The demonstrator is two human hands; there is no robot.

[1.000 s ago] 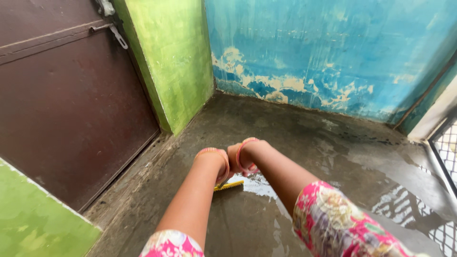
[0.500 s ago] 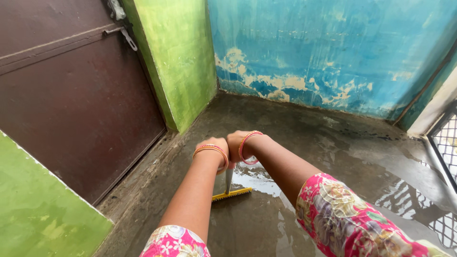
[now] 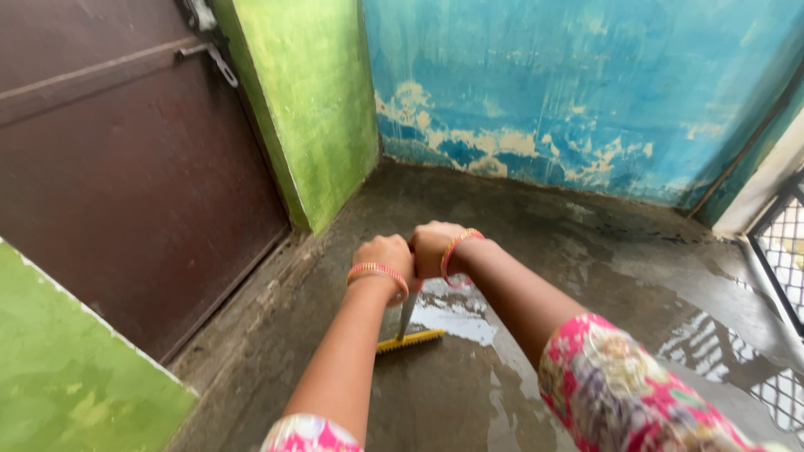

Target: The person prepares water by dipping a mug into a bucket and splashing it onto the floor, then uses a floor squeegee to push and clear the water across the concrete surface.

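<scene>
Moved: the yellow scrubber head (image 3: pixel 409 341) is lower in the picture now than half a second ago, and more of its stick shows under the hands. The hands sit closer to the middle of the picture too.
Left hand (image 3: pixel 383 258): it is a closed fist around the top of the stick. The fingers are curled tight, pressed together on the handle. It wears pink and orange bangles (image 3: pixel 378 273).
Right hand (image 3: pixel 434 247): it is touching the left hand, at 3 o'clock from it, and it is closed on the same stick top. Its fingers are wrapped round; I cannot see the tips.
Stick (image 3: pixel 406 316): thin and grey, it goes down from the fists toward 6 o'clock and meets the yellow head.
Where the scrubber is: flat on the wet floor (image 3: pixel 586 276), just below the hands, at the edge of a shiny puddle (image 3: pixel 452 311).
What it means: I think the push-and-pull scrubbing is in the middle, because the floor is wet all over.
Door (image 3: pixel 126 192): dark brown, at 9 o'clock.
Green wall (image 3: pixel 318 109): at 11 o'clock.
Blue wall (image 3: pixel 586 92): peeling, at 12 to 2 o'clock.
Sleeve (image 3: pixel 628 393): flowery pink, at 5 o'clock.
</scene>
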